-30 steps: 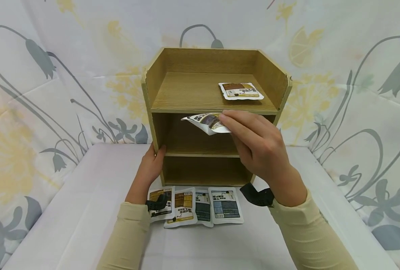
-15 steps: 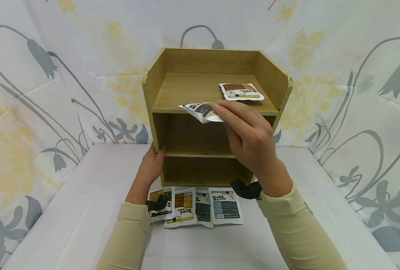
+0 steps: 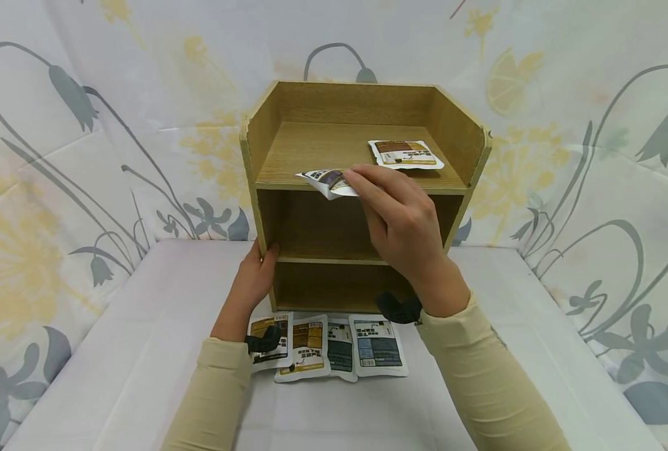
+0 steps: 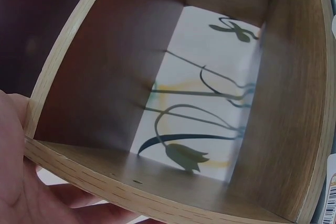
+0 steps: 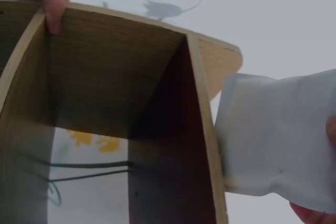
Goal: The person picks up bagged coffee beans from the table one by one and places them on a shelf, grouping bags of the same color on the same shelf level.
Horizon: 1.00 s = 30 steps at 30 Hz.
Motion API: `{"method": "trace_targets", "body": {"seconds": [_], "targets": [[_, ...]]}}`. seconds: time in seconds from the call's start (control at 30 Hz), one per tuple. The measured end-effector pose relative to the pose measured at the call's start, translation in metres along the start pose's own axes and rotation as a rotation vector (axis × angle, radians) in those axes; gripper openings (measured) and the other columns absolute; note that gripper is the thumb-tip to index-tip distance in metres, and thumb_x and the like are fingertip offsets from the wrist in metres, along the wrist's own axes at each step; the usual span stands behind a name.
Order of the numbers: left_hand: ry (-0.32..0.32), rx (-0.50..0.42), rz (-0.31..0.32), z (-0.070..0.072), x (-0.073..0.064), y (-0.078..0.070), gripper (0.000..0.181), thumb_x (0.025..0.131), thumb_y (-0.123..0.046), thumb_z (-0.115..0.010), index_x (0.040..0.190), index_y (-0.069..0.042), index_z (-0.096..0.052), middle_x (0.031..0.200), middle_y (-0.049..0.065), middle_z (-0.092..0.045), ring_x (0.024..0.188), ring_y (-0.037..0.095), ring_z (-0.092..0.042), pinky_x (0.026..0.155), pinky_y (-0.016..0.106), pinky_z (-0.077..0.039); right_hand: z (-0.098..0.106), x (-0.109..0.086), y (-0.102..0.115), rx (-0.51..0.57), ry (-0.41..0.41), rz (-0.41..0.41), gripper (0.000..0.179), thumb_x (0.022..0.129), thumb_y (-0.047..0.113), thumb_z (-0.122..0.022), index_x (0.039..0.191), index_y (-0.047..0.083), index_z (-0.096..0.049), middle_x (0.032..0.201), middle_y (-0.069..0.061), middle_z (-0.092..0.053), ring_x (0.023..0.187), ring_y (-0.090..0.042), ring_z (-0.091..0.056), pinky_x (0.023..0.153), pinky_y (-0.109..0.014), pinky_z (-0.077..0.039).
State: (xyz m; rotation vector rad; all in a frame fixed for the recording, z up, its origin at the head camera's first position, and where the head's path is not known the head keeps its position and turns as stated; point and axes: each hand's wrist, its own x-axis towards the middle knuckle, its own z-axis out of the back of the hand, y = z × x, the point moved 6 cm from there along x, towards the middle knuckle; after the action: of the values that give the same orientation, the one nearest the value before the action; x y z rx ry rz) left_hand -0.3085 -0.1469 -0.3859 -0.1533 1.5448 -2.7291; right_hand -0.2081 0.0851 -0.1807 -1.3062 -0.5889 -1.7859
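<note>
A small wooden shelf unit (image 3: 323, 141) stands upright with a top tray and two compartments below. My left hand (image 3: 252, 279) grips its left side panel, with the thumb against the middle board's edge and fingers outside. My right hand (image 3: 407, 228) pinches the right end of a white-edged printed pouch (image 3: 327, 180), held level with the top board's front edge. In the right wrist view, the plain pale back of this pouch (image 5: 278, 140) is beside that board. Another pouch (image 3: 406, 155), brown and yellow, lies on the top tray's right side.
On the white-covered table (image 3: 323, 416) before the unit, several pouches lie in a row, among them a brown-yellow pouch (image 3: 306, 347) and a blue-grey pouch (image 3: 376, 346). Some overlap. A flower-printed cloth (image 3: 198, 75) hangs behind.
My right hand has carried the pouch up and to the left, from in front of the middle compartment to the top board's edge. The left hand keeps its place on the side panel.
</note>
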Motion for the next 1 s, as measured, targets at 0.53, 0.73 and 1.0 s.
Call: {"method": "trace_targets", "body": {"seconds": [0.53,0.73,1.0], "targets": [[0.002,0.005,-0.014,0.001,-0.001,-0.002,0.065,0.101,-0.055,-0.028,0.156,-0.023,-0.018,0.153,0.019,-0.037,0.133,0.042,-0.044,0.105,0.060,-0.038,-0.026,0.003,-0.006,-0.092,0.086,0.040,0.025,0.097,0.009,-0.056,0.119,0.003,-0.069,0.114,-0.015,-0.067,0.104,-0.029,-0.065,0.090,-0.042,-0.052],[0.006,0.008,-0.011,0.000,-0.002,-0.003,0.064,0.102,-0.054,-0.028,0.157,-0.023,-0.015,0.153,0.020,-0.036,0.134,0.043,-0.044,0.105,0.061,-0.038,-0.034,0.005,-0.009,-0.096,0.123,0.015,0.024,0.096,0.010,-0.059,0.117,0.004,-0.070,0.116,-0.014,-0.069,0.107,-0.028,-0.065,0.092,-0.042,-0.051],[0.006,0.003,-0.004,0.000,-0.001,-0.002,0.065,0.101,-0.055,-0.028,0.157,-0.024,-0.014,0.153,0.019,-0.035,0.134,0.043,-0.044,0.105,0.060,-0.038,-0.046,0.008,-0.014,-0.092,0.164,-0.044,0.025,0.095,0.008,-0.061,0.118,0.004,-0.069,0.119,-0.013,-0.068,0.111,-0.029,-0.063,0.096,-0.041,-0.049]]}}
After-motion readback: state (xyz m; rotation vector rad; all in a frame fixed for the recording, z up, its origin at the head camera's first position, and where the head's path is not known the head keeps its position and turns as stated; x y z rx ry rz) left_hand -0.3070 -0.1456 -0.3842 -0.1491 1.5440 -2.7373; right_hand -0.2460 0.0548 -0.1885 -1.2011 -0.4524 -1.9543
